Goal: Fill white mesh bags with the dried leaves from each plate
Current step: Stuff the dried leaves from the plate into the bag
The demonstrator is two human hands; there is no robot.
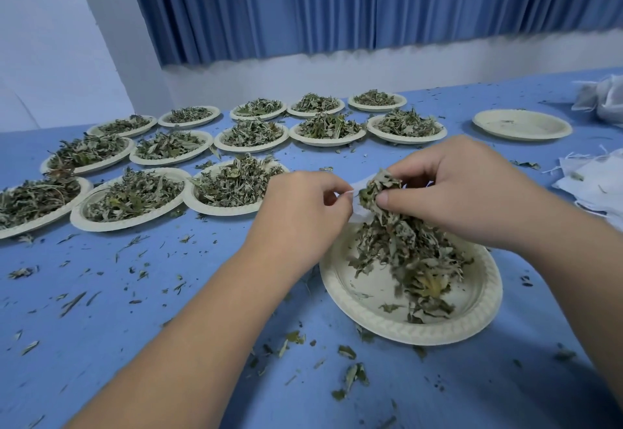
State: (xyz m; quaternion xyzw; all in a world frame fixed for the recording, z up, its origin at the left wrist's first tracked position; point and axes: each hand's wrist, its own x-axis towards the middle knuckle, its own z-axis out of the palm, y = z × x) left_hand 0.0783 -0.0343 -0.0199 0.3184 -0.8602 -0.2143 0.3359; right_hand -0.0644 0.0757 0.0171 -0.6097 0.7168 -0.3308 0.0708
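Feeding leaves into the bag

My left hand point(303, 212) pinches the white mesh bag point(358, 214) open, my right hand point(472, 192) grips dried leaves point(381, 189) above the plate point(337, 280); if the mouth sags, I'd expect spills onto the table point(168, 293).

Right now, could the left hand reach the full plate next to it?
Probably yes: the full plate sits just beside the left hand with nothing between, but its grip pinches the mesh bag.

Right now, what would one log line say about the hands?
left hand: pinches white mesh bag | right hand: grips dried leaves | plate: some leaves remain | step: filling bag
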